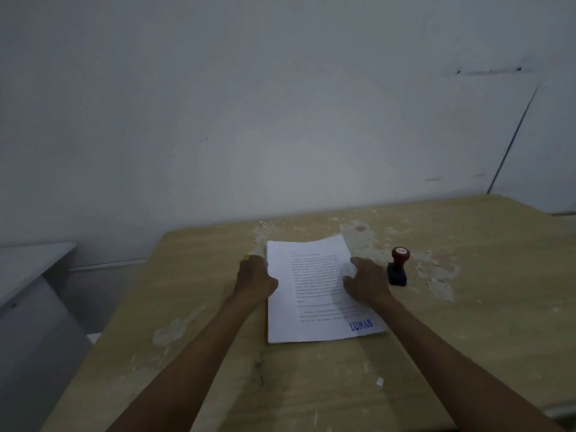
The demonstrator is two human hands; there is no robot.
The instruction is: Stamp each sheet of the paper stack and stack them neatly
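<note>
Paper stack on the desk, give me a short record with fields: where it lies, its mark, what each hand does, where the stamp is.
paper stack: lies flat on the wooden table, top sheet printed
mark: blue LUNAS stamp print at the near right corner
left hand: grips the stack's left edge
right hand: fingers curled on the right edge of the top sheet
stamp: upright on the table, right of the stack, untouched

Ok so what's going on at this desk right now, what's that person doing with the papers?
A person is squaring up a paper stack on a worn wooden table. The left hand holds the stack's left edge, and the right hand grips its right side. The top sheet already carries a blue LUNAS stamp mark in its near right corner. The stamp stands upright on the table just right of the stack, untouched.
</note>
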